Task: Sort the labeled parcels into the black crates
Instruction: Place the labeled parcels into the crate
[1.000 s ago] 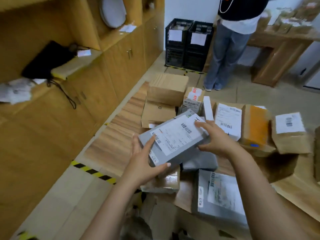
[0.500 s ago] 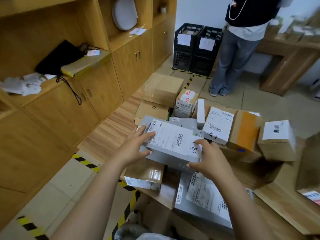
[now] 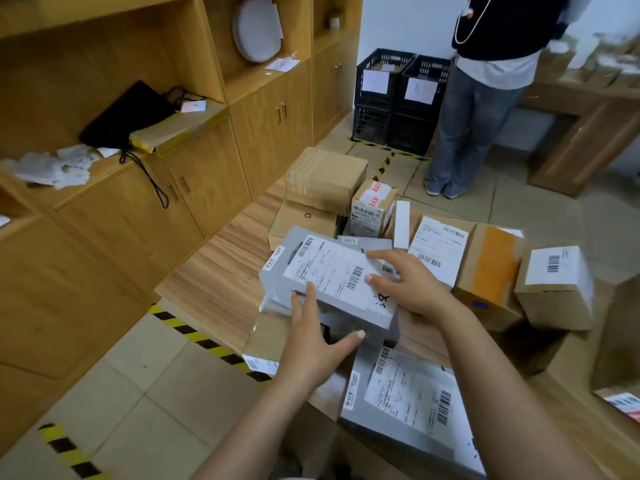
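Wooden table crowded with cardboard boxes around the grey parcel

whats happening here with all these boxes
A person is sorting parcels piled on a wooden table. Both hands are on a grey parcel with a white shipping label: the left hand at its near edge, the right hand on its far side. The black crates stand across the room, beside another person.

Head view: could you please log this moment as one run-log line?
left hand: on grey parcel, near edge | right hand: on its label | parcel: atop pile | crates: far, by wall | sorted: not yet
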Demonstrator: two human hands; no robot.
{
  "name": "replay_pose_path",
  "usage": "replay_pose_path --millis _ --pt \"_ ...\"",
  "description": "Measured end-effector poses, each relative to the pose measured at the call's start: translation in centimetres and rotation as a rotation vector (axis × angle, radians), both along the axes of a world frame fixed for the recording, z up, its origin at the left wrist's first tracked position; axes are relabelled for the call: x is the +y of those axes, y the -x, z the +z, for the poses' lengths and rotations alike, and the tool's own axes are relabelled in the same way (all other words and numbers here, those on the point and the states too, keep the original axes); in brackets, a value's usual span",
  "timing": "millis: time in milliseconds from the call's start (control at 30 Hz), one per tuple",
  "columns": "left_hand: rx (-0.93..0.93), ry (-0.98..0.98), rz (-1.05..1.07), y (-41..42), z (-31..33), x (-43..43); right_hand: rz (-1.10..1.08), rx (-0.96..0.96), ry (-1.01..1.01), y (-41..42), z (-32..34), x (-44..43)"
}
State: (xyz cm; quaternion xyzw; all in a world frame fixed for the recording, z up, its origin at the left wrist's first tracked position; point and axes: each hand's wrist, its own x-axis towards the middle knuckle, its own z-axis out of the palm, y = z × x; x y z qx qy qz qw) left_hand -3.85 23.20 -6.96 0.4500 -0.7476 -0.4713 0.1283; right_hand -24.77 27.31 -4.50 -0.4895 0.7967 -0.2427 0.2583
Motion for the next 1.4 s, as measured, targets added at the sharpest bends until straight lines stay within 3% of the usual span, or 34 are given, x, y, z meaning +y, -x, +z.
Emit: replay_pose_path --millis 233,333,500,733,1167,1400 --pt "0.063 -0.006 -0.027 1.3 -0.4 -0.5 0.026 -0.063 0.014 -0.5 -0.9 3.4" --pt "0.064 0.048 -0.087 1.1 -1.2 -0.3 0.056 -0.163 -0.007 -1.2 -1.1 4.4" --pt "0.077 0.149 -0.079 0.5 -1.3 0.3 0.122 -0.146 0.011 -2.6 -0.2 5.3" --pt "0.229 0.414 -0.136 -1.1 4.3 -2.0 0.137 -0.171 0.269 -3.9 3.8 5.2" --pt "0.392 0.995 -0.298 -0.6 17.0 -6.3 0.187 0.178 0.739 -4.2 14.1 2.6" --pt "0.423 1.128 -0.335 0.3 19.2 -6.7 0.131 0.344 0.848 -4.0 16.0 3.1"
